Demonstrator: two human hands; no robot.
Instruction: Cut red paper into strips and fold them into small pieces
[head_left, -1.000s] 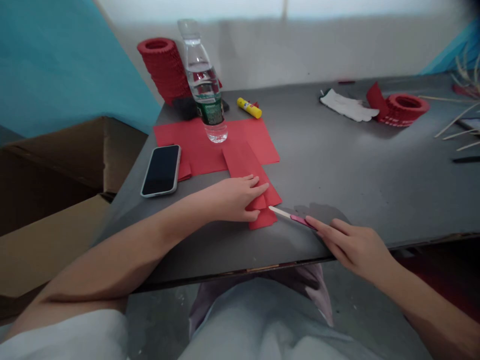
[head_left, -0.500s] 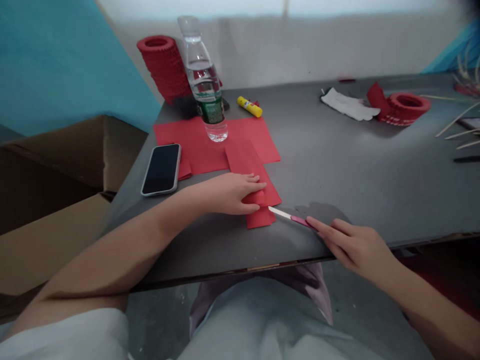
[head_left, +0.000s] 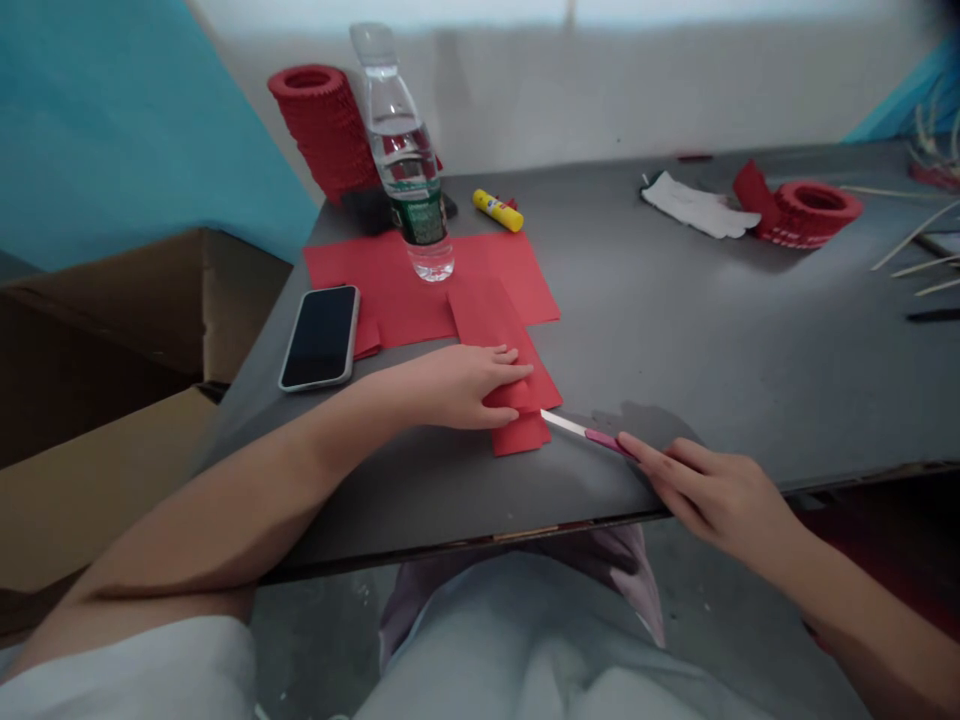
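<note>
My left hand (head_left: 457,385) lies flat on a folded strip of red paper (head_left: 506,345) near the front of the grey table (head_left: 675,330), pinning it down. My right hand (head_left: 709,490) grips the pink handle of a small craft knife (head_left: 589,432). The knife's pale blade points left and touches the red paper's lower right edge, beside my left fingertips. A small red piece (head_left: 521,435) sticks out below my left hand.
Larger red sheets (head_left: 375,280), a phone (head_left: 321,337), a water bottle (head_left: 405,165), a yellow glue stick (head_left: 497,211) and a stack of red paper rings (head_left: 324,128) sit at the back left. A white glove (head_left: 694,208), a red ring (head_left: 814,212) and thin sticks (head_left: 911,240) lie right. Cardboard boxes (head_left: 112,400) stand left.
The knife and my right hand have drawn slightly to the right and toward me along the paper's edge. My left hand stays pressed on the paper.
</note>
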